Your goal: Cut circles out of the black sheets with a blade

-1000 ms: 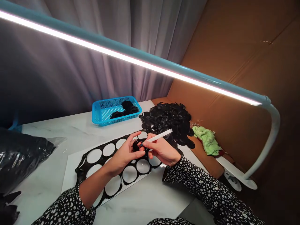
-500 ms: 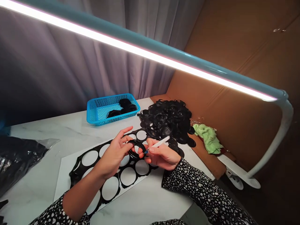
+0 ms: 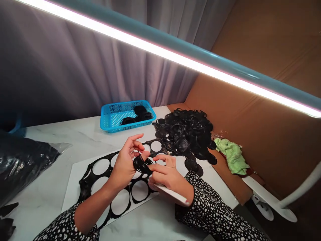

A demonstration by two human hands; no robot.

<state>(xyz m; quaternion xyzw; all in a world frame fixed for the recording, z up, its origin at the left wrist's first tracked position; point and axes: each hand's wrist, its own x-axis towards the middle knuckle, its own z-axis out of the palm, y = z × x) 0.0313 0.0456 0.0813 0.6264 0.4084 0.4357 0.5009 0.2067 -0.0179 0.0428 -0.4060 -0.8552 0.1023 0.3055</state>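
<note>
My left hand [image 3: 126,164] is closed round a bundle of thin black rings [image 3: 141,164], with the thumb inside the loop and some fingers raised. My right hand [image 3: 165,174] touches the right side of the rings with its fingertips. It also keeps a slim white pen-shaped tool [image 3: 173,194] tucked under the palm, pointing back toward the wrist; the tool's tip is hidden. Below both hands, a black rubbery sheet [image 3: 86,187] with large round holes lies on a white board [image 3: 67,194].
A blue basket [image 3: 106,127] holding black ring bundles stands at the back. Right of it is a heap of black discs and rings [image 3: 185,130]. A green cloth [image 3: 232,155] lies far right, a dark plastic bag [image 3: 22,167] left. A lit lamp bar [image 3: 155,50] crosses overhead.
The white tool has swung from pointing up between my right fingers to lying back under the palm. My right fingers now touch the rings. The view has shifted slightly left.
</note>
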